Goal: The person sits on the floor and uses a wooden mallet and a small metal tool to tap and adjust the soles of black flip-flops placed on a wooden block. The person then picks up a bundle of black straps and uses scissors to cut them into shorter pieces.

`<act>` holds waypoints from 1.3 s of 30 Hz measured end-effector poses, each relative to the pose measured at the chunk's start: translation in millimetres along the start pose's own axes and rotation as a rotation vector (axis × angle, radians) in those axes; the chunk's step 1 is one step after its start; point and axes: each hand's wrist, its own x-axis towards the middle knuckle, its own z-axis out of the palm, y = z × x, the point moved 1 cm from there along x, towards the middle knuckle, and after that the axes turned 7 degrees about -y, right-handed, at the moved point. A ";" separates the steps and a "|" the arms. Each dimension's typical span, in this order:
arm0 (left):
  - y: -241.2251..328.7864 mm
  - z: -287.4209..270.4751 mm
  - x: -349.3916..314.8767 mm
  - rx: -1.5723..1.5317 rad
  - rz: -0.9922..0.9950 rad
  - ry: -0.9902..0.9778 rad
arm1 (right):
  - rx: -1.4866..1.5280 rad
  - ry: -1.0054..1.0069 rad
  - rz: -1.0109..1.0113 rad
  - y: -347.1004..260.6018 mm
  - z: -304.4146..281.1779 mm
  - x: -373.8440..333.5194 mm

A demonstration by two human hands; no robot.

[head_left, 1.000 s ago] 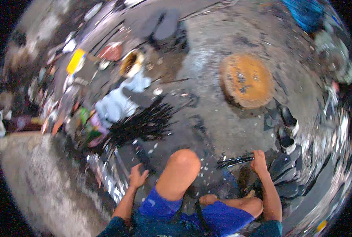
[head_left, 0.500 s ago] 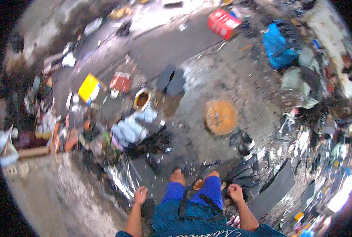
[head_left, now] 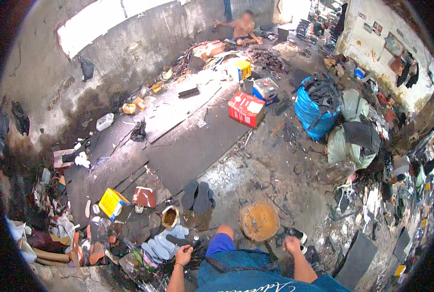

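My left hand [head_left: 183,255] hangs at my left side, fingers curled in, with nothing visible in it. Just beyond it lie a dark sole-shaped piece [head_left: 178,240] and a heap of pale blue-grey pieces [head_left: 158,249]. On my right, my right hand [head_left: 291,245] is loosely closed, with nothing visible in it, near a dark shoe-like item [head_left: 295,234] on the floor. A round, worn wooden block [head_left: 259,221] stands ahead, between my hands and apart from both. A pair of dark slippers [head_left: 197,197] lies farther ahead.
A yellow box [head_left: 113,203] and an open pot [head_left: 170,216] stand ahead left. Dark sheets [head_left: 190,158] cover the floor beyond. Farther off are a red box [head_left: 246,109] and a full blue sack [head_left: 314,109]. Scraps line both sides. A person [head_left: 244,30] sits at the back.
The view has tilted up, bringing the far wall and a seated person into sight. The wooden block and slippers now appear lower. Both my hands stay at my sides, curled.
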 end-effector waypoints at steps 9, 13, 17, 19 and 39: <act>64.0 -53.8 168.0 0.217 -0.144 -0.011 | 0.577 0.113 0.005 -309.8 -74.9 217.0; 157.5 -70.5 257.5 0.116 -0.060 -0.005 | 0.332 0.006 0.289 -220.7 -31.0 262.5; 333.4 -84.2 322.9 -0.047 0.126 0.109 | 0.042 -0.359 0.440 -211.6 -33.0 249.0; 367.8 -108.2 365.1 -0.254 0.176 0.203 | -0.036 -0.410 0.440 -288.6 -40.9 277.3; 558.3 -97.5 701.2 -0.554 -0.206 0.234 | 0.107 -0.077 -0.133 -770.3 -162.8 991.3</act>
